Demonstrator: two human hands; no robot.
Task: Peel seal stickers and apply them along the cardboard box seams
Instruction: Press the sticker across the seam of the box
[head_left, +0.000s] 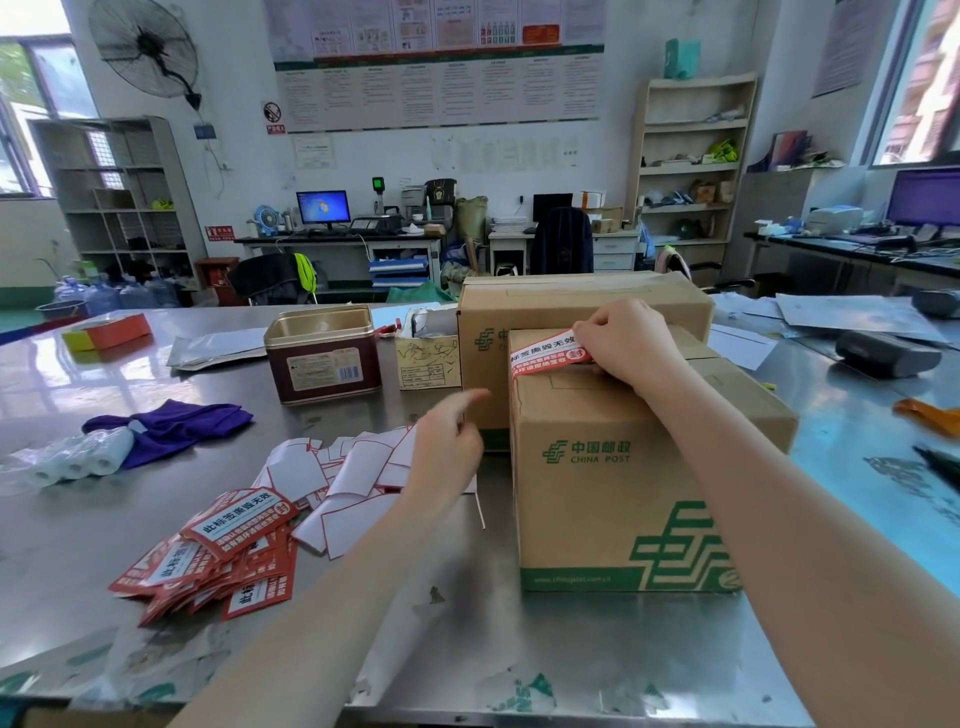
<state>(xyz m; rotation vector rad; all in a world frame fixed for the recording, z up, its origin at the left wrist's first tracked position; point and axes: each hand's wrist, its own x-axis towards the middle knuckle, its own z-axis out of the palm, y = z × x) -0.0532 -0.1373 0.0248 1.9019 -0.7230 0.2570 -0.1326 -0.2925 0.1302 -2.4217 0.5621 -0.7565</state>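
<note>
The right hand (626, 340) hides one end of the red-and-white seal sticker (549, 354) (its fingertips unseen); wall posters' (441, 62) print stays illegible.

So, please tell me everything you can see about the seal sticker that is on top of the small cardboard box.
The seal sticker is a red strip with a white band of black Chinese characters and a round red mark. It looks like thin, glossy paper. It lies across the top far-left edge of the front box, its left end bending down the side. The right hand covers its right end, fingers curled on it. The left hand does not touch it.
</note>
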